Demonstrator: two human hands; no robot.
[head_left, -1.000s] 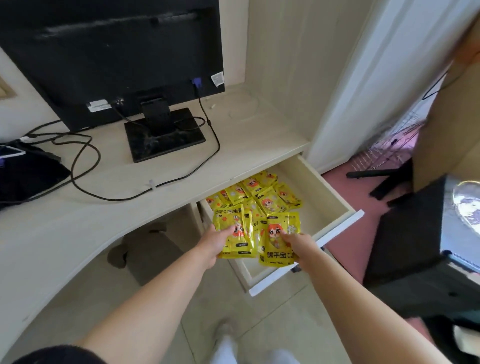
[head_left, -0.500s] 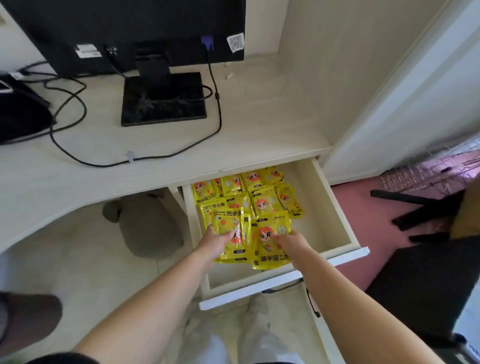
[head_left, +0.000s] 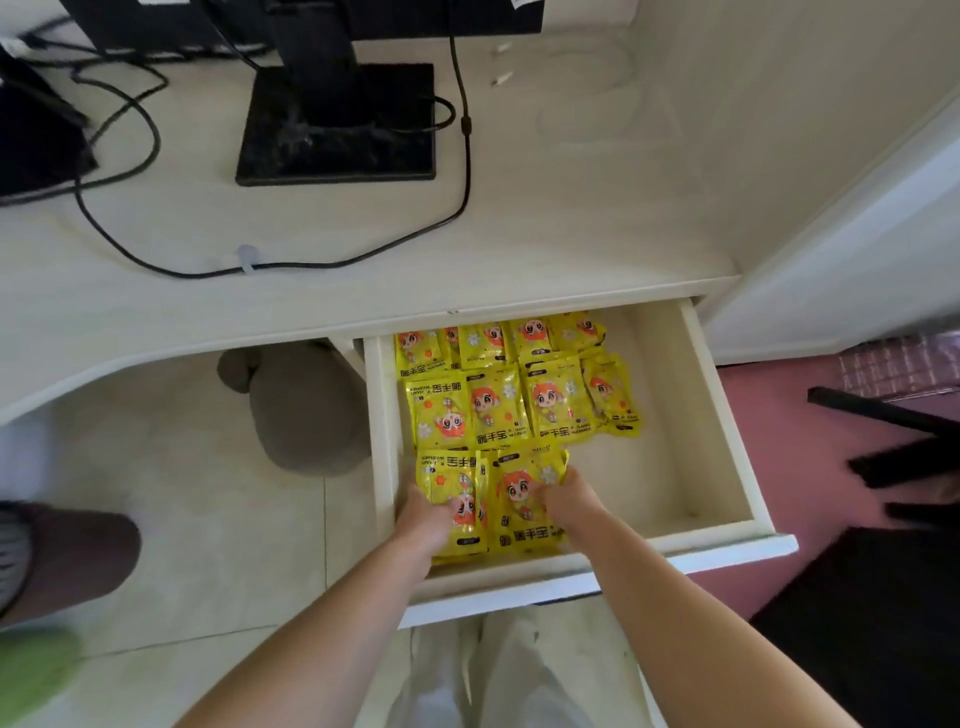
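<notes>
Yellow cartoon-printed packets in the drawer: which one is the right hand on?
The front-row yellow packet with lettering at its near edge; the left hand holds the flipped packet.

We logged the place as a home study corner. A pale wood-grain desk (head_left: 519, 234) carried a monitor stand (head_left: 337, 124) and loose black cables (head_left: 460, 171) on its top. The desk's open drawer (head_left: 722, 467) held yellow packets (head_left: 550, 400) printed with a cartoon figure. Below the desk was tiled floor (head_left: 208, 519), with a brown slipper (head_left: 67, 561) to the desk's left and pink carpet (head_left: 769, 467) to its right.

Bare left hand (head_left: 423, 519) and right hand (head_left: 569, 501), bare forearms (head_left: 322, 623), loose creased off-white trousers (head_left: 519, 675).
</notes>
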